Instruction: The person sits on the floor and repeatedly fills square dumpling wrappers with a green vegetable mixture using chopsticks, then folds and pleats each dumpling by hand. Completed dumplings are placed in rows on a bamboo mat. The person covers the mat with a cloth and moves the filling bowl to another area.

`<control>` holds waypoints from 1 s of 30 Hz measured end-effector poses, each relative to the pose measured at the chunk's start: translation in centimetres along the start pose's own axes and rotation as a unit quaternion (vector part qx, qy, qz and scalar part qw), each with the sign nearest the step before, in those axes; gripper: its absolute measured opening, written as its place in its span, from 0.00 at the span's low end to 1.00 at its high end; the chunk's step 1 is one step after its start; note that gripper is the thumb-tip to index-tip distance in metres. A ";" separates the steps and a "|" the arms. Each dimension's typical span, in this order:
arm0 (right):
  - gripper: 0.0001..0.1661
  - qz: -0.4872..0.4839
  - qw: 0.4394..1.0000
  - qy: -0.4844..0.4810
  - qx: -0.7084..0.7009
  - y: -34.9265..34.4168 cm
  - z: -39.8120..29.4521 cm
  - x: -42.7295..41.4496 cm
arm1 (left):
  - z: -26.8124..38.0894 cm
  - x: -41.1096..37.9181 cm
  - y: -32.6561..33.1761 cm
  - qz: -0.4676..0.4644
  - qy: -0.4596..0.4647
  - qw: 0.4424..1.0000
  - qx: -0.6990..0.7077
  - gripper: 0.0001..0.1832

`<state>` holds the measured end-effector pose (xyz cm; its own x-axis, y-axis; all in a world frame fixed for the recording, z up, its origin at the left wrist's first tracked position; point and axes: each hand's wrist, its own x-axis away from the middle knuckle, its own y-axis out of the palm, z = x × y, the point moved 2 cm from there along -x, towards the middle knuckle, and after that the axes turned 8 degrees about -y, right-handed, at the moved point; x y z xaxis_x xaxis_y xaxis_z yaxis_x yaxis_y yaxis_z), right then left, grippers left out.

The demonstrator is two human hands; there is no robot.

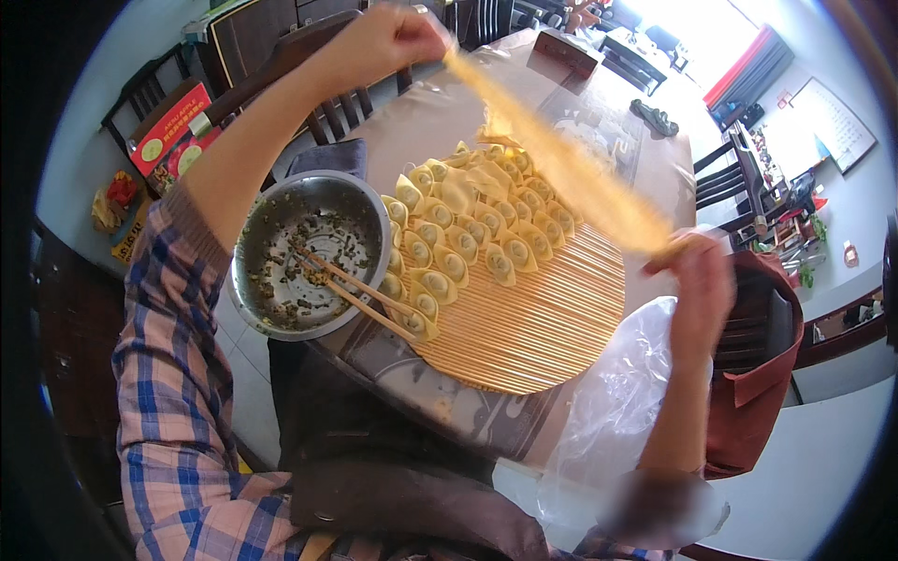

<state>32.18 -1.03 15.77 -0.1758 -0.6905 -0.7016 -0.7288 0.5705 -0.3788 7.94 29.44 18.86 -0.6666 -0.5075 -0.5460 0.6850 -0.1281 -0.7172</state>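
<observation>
Between my raised hands a long yellow strip of dough or cloth [561, 154] is stretched, blurred by motion. My left hand [414, 35] pinches its upper end beyond the table's far left side; my right hand [694, 280] grips the lower end above a clear plastic bag. Beneath it, rows of folded wontons [452, 263] lie on a round slatted mat [519, 315], with some loose yellow wrappers [484, 179] on top at the back. A steel bowl [382, 231] with remnants of chopped filling stands left of the mat. Wooden chopsticks [365, 287] lean across its rim.
The clear plastic bag [610, 400] hangs over the near right table edge. A dark cloth [337, 158] lies behind the bowl. A chair with a reddish-brown garment [751, 386] stands right. Farther back on the covered table [421, 105] are a dark box [565, 52] and a dark green item [654, 117].
</observation>
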 end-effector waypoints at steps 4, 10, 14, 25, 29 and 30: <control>0.05 -0.154 0.981 0.115 -0.011 6.3 0.7 6.4 | -2.1 6.0 0.7 -0.106 -0.081 0.986 0.103 0.05; 0.05 -0.223 0.967 0.122 -0.013 8.7 1.2 9.5 | -0.7 7.6 2.3 -0.208 -0.093 0.973 0.035 0.05; 0.03 -0.328 0.940 0.089 -0.023 10.9 0.8 8.8 | -2.8 9.7 1.6 -0.200 -0.153 0.967 0.043 0.04; 0.08 -0.389 0.913 0.117 -0.036 11.1 1.2 6.1 | -3.3 20.5 -5.0 0.047 -0.193 0.975 -0.103 0.17; 0.05 -0.300 0.935 0.174 -0.076 13.0 2.8 4.7 | -4.2 34.0 -6.4 0.323 -0.410 0.836 0.168 0.14; 0.06 -0.292 0.930 0.198 -0.106 13.8 2.5 4.2 | -2.5 36.3 -5.1 0.345 -0.439 0.788 0.260 0.12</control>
<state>23.04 5.04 6.04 0.0908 -0.9885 -0.1209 -0.8836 -0.0240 -0.4677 -20.46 13.84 1.61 0.2214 -0.9737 -0.0542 0.9752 0.2206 0.0191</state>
